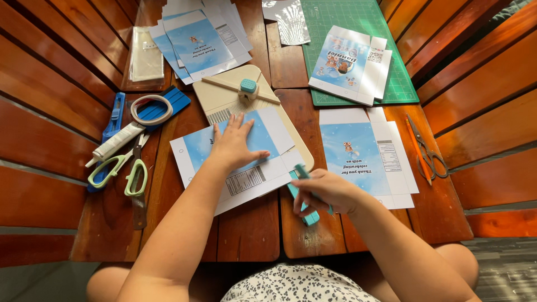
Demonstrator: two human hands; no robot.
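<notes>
Right grip [324, 191] pinches a slim teal plastic scoring tool [305, 201], its long axis slanting up-left toward the glossy blue-and-white printed card sheet [263, 168] just left of it. Left grip [235, 144], fingers spread flat, presses that sheet onto the cream plastic scoring board [224, 100] on the wooden counter [251, 229].

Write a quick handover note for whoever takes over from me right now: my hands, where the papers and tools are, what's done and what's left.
Left hand flat on a printed blue sheet lying on the beige scoring board.
Right hand grips a teal tool at the sheet's lower right edge.
Done: one folded sheet lies on the green cutting mat.
Left: flat sheets at right and a stack at top.
Green scissors lie at left.
</notes>
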